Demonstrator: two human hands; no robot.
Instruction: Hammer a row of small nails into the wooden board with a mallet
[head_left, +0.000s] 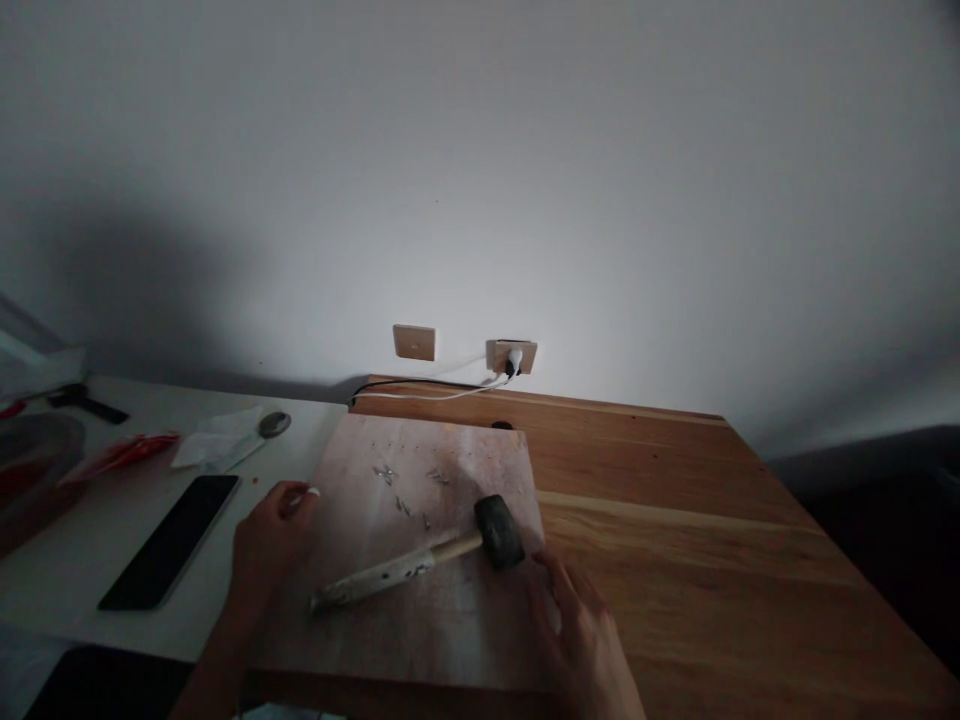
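A thin, pale, stained board (450,630) lies across the join between the white table and the wooden top. My left hand (271,540) is at its left edge with the fingers curled in; what they hold, if anything, is hidden. Beside the right edge is my right hand (583,630), fingers apart, fingertips touching or very near the board. Between my hands a mallet rests on the board, with a black head (499,532) near my right fingers and a worn, whitish handle (382,577) pointing left. Several small metal pieces (403,507), perhaps nails, are scattered beyond the handle.
A black phone (171,543) lies left of my left hand on the white table (300,425). Farther left are a spoon (274,425), white tissue (217,437), a red packet (139,451) and a clear container (37,450). Cables run to a wall socket (511,356) behind the wooden top (697,540).
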